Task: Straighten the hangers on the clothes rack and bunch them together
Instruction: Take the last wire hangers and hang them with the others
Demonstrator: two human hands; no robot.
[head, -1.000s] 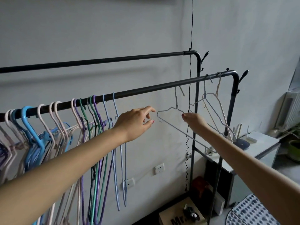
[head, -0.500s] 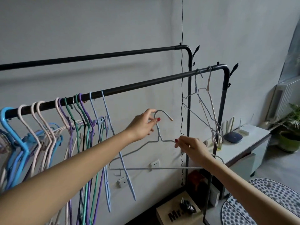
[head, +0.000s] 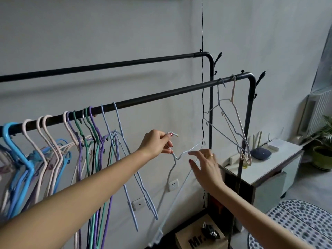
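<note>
Left hand (head: 159,143): pinches the neck of a pale wire hanger (head: 177,174) just under its hook — fingers curled round the wire, the hook tip poking out past the fingertips.
Hanger: off the rail (head: 161,97), tilted, its body trailing down and to the right of the grip, the bottom bar slanting toward the floor.
Right hand (head: 204,165): below and right of the grip, fingers spread and relaxed, holding nothing; whether a fingertip brushes the hanger's shoulder is hard to tell from here.
Bunch (head: 84,135): well to the left of the grip, many coloured hangers crowded on the rail; two blue ones at its near edge hang askew.
Strays (head: 231,114): two hangers to the right of the grip and above it, by the rail's bend, well apart from the bunch.
Step in hand: likely carrying the hanger to the bunch and hooking it on.
Doing it well: lift the hook above the rail before moving left, turn its opening to match the neighbours, lower it just beside the last blue hanger — then let the body swing plumb. Steady the shoulder with the free hand so the bar does not snag the hanging wires.
</note>
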